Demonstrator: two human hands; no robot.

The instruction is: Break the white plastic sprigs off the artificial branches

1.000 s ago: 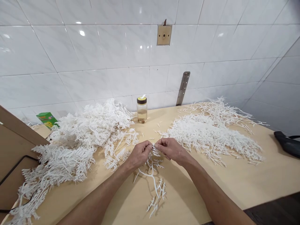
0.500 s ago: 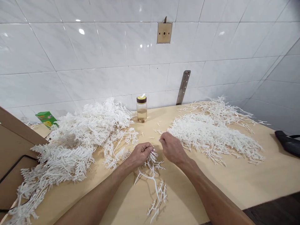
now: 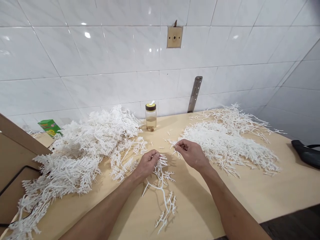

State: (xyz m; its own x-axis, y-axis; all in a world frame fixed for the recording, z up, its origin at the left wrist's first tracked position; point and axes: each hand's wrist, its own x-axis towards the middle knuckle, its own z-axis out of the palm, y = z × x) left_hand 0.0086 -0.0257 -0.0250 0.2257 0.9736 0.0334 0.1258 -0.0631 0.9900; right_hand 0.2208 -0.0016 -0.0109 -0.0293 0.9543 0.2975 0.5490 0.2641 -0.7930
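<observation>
Nearest, above the table (image 3: 200,208), better to keep the white branch (image 3: 162,190) steady by its top, with only a light pinch, to avoid bending thin twigs. Gripped there by the left hand (image 3: 147,162), between closed thumb and fingers. Slightly farther, at the near edge of the right pile (image 3: 230,143), the right hand (image 3: 191,153) with fingertips brought together; impossible to tell whether grasping a small sprig. Farther again, a jar (image 3: 151,122).

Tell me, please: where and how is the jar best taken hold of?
The jar is probably best gripped around its clear body, below the dark lid, coming from the right: it stands upright and round, and the white heap sits close on its left.
</observation>
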